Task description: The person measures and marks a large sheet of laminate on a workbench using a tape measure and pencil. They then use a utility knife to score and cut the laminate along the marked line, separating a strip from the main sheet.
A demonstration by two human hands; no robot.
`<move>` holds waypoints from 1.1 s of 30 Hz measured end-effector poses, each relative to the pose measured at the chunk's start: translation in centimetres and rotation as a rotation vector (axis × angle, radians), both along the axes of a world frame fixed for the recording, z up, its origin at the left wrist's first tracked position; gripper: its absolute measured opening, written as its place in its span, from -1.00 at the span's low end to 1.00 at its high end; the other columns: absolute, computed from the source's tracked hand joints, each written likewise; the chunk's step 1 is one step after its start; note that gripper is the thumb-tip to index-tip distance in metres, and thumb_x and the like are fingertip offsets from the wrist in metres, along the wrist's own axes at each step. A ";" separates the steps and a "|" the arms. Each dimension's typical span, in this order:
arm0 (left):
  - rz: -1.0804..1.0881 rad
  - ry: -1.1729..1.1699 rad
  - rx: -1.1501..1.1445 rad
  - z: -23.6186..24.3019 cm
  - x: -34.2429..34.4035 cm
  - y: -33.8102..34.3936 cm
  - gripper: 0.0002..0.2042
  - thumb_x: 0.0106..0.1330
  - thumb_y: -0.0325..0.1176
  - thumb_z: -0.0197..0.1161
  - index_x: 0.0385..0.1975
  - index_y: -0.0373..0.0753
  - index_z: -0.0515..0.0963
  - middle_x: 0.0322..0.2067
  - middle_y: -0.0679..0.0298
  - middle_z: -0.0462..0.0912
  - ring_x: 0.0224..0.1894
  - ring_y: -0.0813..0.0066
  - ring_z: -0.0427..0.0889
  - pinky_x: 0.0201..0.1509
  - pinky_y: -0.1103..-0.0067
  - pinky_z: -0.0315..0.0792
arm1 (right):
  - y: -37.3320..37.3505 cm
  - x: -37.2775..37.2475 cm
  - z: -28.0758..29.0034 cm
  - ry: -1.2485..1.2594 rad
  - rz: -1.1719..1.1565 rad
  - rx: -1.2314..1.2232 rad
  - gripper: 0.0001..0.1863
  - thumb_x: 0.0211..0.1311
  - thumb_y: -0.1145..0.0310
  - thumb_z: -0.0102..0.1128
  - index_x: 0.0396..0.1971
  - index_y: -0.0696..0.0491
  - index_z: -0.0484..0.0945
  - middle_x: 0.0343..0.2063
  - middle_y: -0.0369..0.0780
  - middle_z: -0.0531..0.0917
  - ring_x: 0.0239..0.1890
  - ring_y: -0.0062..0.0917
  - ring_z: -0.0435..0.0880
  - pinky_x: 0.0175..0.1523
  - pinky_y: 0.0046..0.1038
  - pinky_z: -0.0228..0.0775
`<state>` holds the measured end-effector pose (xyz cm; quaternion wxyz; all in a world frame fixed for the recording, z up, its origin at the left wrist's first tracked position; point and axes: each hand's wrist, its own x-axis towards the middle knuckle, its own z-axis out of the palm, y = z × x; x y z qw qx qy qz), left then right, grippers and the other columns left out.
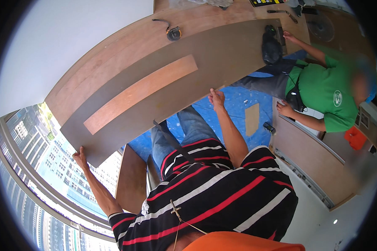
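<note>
A long grey-brown board (155,96) lies across a light wooden surface (113,54) in front of me. Along its middle runs a long pale wood-coloured rectangle (142,93); whether it is an opening or a strip, I cannot tell. My left hand (80,158) holds the board's near-left corner, thumb up at the edge. At the near edge, right of the middle, my right hand (216,99) has its fingers curled on the board. A black bag-like thing (271,46) rests on the board's right end.
At right, a co-worker in a green shirt (322,96) reaches one hand (288,37) to the board's right end. A tape measure (174,33) lies behind the board. Blue sheeting (238,113) covers the floor. Windows (58,154) stand at left, a wooden panel (132,180) beside them.
</note>
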<state>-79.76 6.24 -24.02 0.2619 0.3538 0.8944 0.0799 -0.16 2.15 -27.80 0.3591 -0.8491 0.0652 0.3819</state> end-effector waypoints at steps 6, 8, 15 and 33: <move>0.019 0.012 0.074 -0.6 -0.3 0.0 -0.44 0.19 0.08 0.42 -0.33 -0.36 0.39 -0.42 0.13 0.50 -0.35 0.33 0.47 -0.21 0.42 0.42 | -0.6 1.7 -0.9 -0.025 0.122 0.031 -0.45 0.13 0.13 0.48 -0.10 0.04 0.31 -0.38 -0.18 0.61 -0.55 -0.53 0.61 -0.49 -0.50 0.48; 0.103 -0.046 0.006 -0.1 -0.3 0.0 -0.48 0.21 0.04 0.40 -0.32 -0.36 0.39 -0.41 0.12 0.52 -0.35 0.34 0.49 -0.22 0.41 0.44 | -0.8 2.0 -1.4 -0.021 0.116 0.009 -0.41 0.14 0.14 0.47 -0.05 0.06 0.27 -0.37 -0.18 0.59 -0.55 -0.54 0.60 -0.51 -0.51 0.47; 0.236 0.046 0.145 2.3 2.9 -0.4 -0.64 0.31 -0.09 0.29 -0.20 -0.30 0.47 -0.39 0.04 0.65 -0.31 0.21 0.63 -0.14 0.35 0.47 | 4.9 -1.2 4.9 -0.810 0.726 0.179 -0.41 0.18 0.23 0.43 0.07 0.20 0.35 -0.05 -0.01 0.49 -0.07 -0.24 0.52 0.03 -0.20 0.44; 0.422 -0.390 0.302 -3.0 2.5 -1.5 -0.71 0.36 -0.27 0.26 -0.08 -0.35 0.52 -0.37 0.30 0.58 -0.34 0.58 0.52 -0.25 0.57 0.44 | 18.8 -35.0 8.3 -0.661 2.320 0.481 0.02 -0.11 0.24 0.57 0.41 -0.09 0.19 0.24 -0.16 0.36 0.29 -0.22 0.32 0.36 -0.08 0.16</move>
